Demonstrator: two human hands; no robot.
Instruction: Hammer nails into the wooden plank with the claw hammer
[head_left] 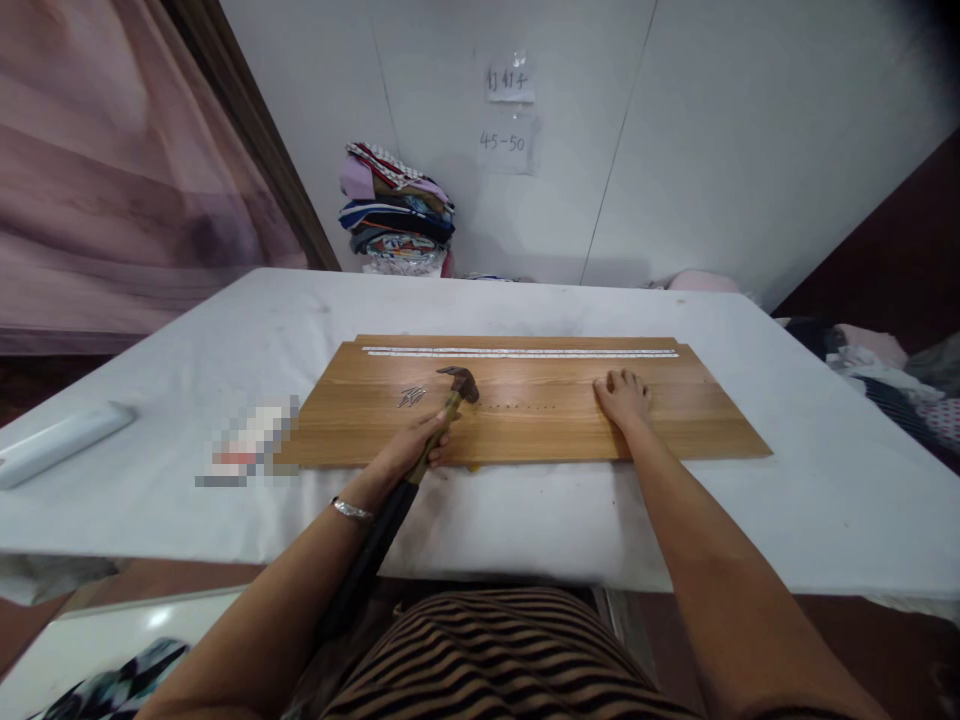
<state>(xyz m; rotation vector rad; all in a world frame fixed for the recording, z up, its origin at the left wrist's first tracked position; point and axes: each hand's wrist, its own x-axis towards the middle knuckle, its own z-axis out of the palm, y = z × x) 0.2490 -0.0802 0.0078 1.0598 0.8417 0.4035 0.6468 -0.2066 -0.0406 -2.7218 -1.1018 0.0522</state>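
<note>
From my remote seat I saw loose nails (411,397) on the board (705,425); beside them, the left hand (417,437) gripped the hammer (465,385) near its head; rightward ran a row of marks (517,406); the right hand (626,398) rested beyond, fingers bent, any grasp unclear; I judged the hammer steadied, its movement calling for clearance from the nails.

And there it was, the left hand (426,440), closed in a firm grip over the near part of the wooden board (540,437), left of its middle! The left forearm (292,570), bare, slanted in from the near left. Across on the board's right half, the right hand (624,400) lay back up, fingers bent, the bare right forearm (694,525) angling in from the near right.
</note>
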